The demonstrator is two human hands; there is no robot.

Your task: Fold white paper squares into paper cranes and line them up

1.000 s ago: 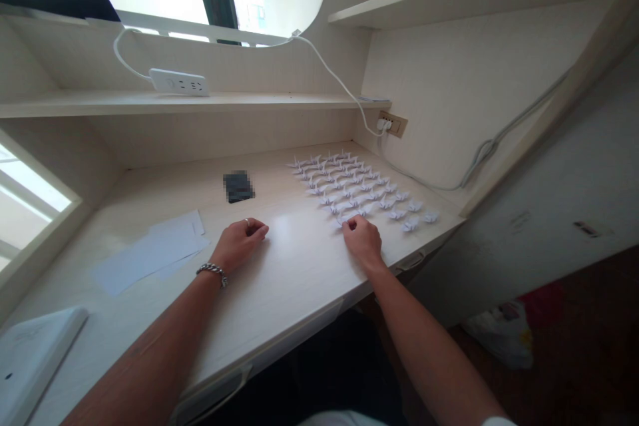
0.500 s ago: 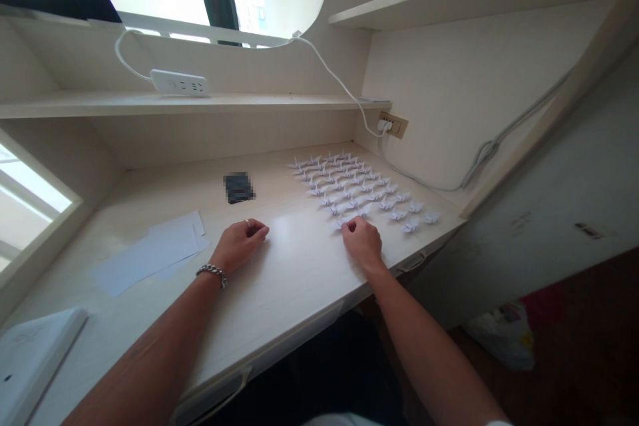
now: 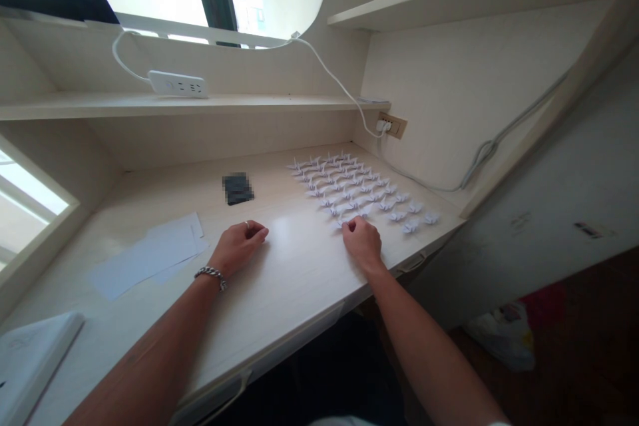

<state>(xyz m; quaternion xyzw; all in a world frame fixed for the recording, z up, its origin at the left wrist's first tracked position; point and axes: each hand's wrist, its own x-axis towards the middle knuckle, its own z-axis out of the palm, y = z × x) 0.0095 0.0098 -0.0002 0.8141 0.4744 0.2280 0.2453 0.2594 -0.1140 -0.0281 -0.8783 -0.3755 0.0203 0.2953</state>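
Observation:
Rows of small white folded paper cranes [image 3: 344, 188] stand on the right part of the desk. At the front row, my right hand [image 3: 362, 239] pinches one paper crane [image 3: 338, 225] between thumb and forefinger, with the crane's near side partly hidden behind the fingertips. My left hand [image 3: 242, 244] rests on the desk to the left of the cranes, fingers curled together and nothing visible in them. A ring and a chain bracelet are on that hand and wrist.
White paper sheets [image 3: 150, 256] lie at the left. Behind my left hand is a dark blurred-out object [image 3: 238, 188]. A white flat device [image 3: 40, 359] sits at the near left corner. A power strip [image 3: 177, 84] is on the shelf, and a grey cable [image 3: 479, 163] runs along the right wall.

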